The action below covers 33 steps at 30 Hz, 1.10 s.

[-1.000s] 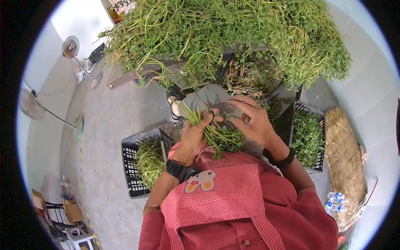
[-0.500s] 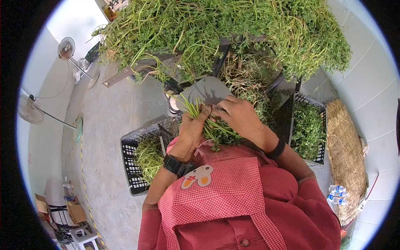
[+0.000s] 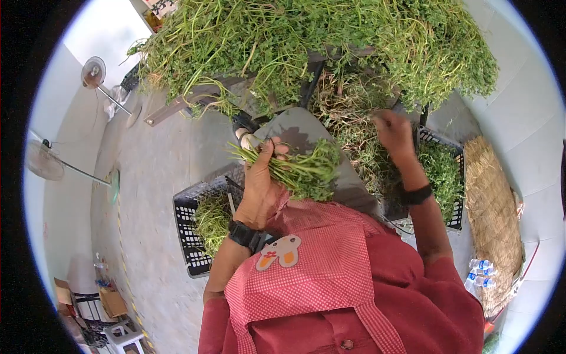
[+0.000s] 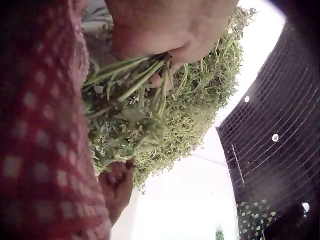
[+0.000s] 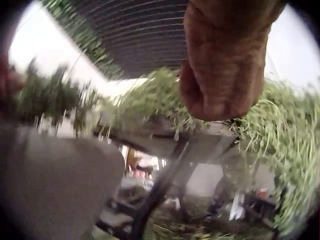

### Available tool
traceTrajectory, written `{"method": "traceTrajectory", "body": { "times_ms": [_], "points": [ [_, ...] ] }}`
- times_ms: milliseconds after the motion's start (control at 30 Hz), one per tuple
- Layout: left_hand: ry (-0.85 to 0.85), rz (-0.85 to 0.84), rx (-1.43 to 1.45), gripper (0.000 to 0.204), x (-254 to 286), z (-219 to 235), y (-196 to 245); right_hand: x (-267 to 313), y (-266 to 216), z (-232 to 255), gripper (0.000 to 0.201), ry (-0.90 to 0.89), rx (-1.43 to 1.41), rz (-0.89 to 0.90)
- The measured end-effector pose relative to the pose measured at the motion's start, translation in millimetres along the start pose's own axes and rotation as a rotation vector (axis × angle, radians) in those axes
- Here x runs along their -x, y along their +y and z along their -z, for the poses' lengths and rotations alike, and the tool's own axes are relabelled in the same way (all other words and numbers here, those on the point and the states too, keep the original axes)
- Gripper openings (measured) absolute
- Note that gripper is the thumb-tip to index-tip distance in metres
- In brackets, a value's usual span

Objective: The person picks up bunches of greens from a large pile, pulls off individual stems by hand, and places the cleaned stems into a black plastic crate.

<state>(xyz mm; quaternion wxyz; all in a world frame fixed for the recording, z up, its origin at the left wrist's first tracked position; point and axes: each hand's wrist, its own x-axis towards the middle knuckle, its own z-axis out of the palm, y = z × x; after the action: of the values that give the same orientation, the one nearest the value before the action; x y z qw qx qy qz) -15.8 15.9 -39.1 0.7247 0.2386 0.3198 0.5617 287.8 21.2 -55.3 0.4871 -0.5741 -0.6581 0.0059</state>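
Observation:
My left hand grips a bunch of leafy green stems above the lap. The bare stem ends point left and the leaves spread to the right. In the left wrist view, the stems pass under the fingers and thumb. My right hand is away from the bunch, out to the right over a heap of brownish plant scraps below the table. Its fingers are curled and a little blurred, and no stem shows beyond them. From the right wrist, the hand appears bent, its fingertips hidden underneath.
A large pile of greens covers the table ahead, some hanging over its edge. Black crates flank me: the left crate holds stems, the right crate leafy greens. A straw roll, water bottles and a fan stand around.
My right hand first came in to the bunch beside the left fingers, then moved off to the right and forward. The left hand keeps its hold, and the bunch now lies more level.

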Motion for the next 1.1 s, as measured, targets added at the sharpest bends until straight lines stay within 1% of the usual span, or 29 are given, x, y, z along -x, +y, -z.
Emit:
{"method": "traceTrajectory", "body": {
  "times_ms": [33, 67, 133, 167, 233, 300, 333, 400, 433, 500, 533, 600, 667, 733, 800, 900, 933, 1000, 1033, 1067, 1100],
  "points": [
    [0.003, 0.029, 0.054, 0.019, 3, -7, 0, -6, -16, 27, 0.021, -0.129, -0.661, -0.686],
    [0.001, 0.060, 0.109, 0.020, 3, -13, 0, -7, -23, 33, 0.021, -0.123, -0.660, -0.679],
    [-0.050, 0.053, 0.082, 0.021, 3, -19, -3, -10, -38, 42, 0.021, -0.004, -1.346, -0.927],
    [-0.086, 0.046, 0.053, 0.023, 3, -21, -4, -9, -54, 40, 0.020, -0.028, -1.292, -0.896],
    [-0.089, 0.053, 0.023, 0.022, 5, -26, -2, -3, -64, 36, 0.024, -0.431, -1.018, -0.646],
    [-0.082, 0.066, -0.013, 0.021, 8, -24, -2, -1, -90, 17, 0.028, -0.483, -0.527, -0.129],
    [-0.096, 0.066, -0.007, 0.021, 8, -22, -3, 0, -103, 14, 0.028, -0.479, -0.531, -0.134],
    [-0.113, 0.072, -0.007, 0.021, 8, -19, -5, 3, -122, 14, 0.029, -0.601, -0.294, -0.067],
    [-0.114, 0.074, 0.016, 0.022, 8, -18, -6, 7, -118, 11, 0.029, -0.595, -0.295, -0.072],
    [-0.120, 0.077, 0.040, 0.023, 8, -19, -7, 14, -106, 0, 0.023, -0.579, -0.114, 0.086],
    [-0.105, 0.091, 0.052, 0.022, 10, -22, -7, 15, -102, -1, 0.023, -0.577, -0.112, 0.083],
    [-0.084, 0.106, 0.064, 0.021, 12, -25, -6, 15, -98, 0, 0.021, -0.506, -0.133, 0.153],
    [-0.112, 0.087, -0.097, 0.024, 14, -26, -4, 14, -100, 6, 0.019, -0.492, -0.108, 0.138],
    [-0.146, 0.091, -0.126, 0.023, 12, -21, -5, 14, -100, 9, 0.018, -0.466, -0.080, 0.120],
    [-0.189, 0.093, -0.151, 0.023, 11, -21, -6, 14, -99, 8, 0.017, -0.412, 0.039, 0.164],
    [-0.154, 0.112, -0.173, 0.025, 15, -25, -6, 17, -97, 0, 0.017, -0.349, 0.109, 0.131],
    [-0.126, 0.108, -0.224, 0.026, 16, -28, -5, 18, -96, -5, 0.017, -0.347, 0.109, 0.126],
    [-0.099, 0.109, -0.275, 0.026, 18, -28, -7, 19, -87, -20, 0.019, -0.224, 0.313, 0.007],
    [-0.098, 0.054, -0.230, 0.027, 18, -25, -7, 18, -69, -24, 0.019, -0.223, 0.314, 0.002],
    [-0.099, -0.006, -0.184, 0.028, 16, -24, -6, 14, -41, -24, 0.020, -0.192, 0.238, -0.088],
    [-0.101, -0.012, -0.183, 0.028, 13, -23, -4, 7, -22, -21, 0.022, -0.163, 0.159, -0.173]
  ]
}}
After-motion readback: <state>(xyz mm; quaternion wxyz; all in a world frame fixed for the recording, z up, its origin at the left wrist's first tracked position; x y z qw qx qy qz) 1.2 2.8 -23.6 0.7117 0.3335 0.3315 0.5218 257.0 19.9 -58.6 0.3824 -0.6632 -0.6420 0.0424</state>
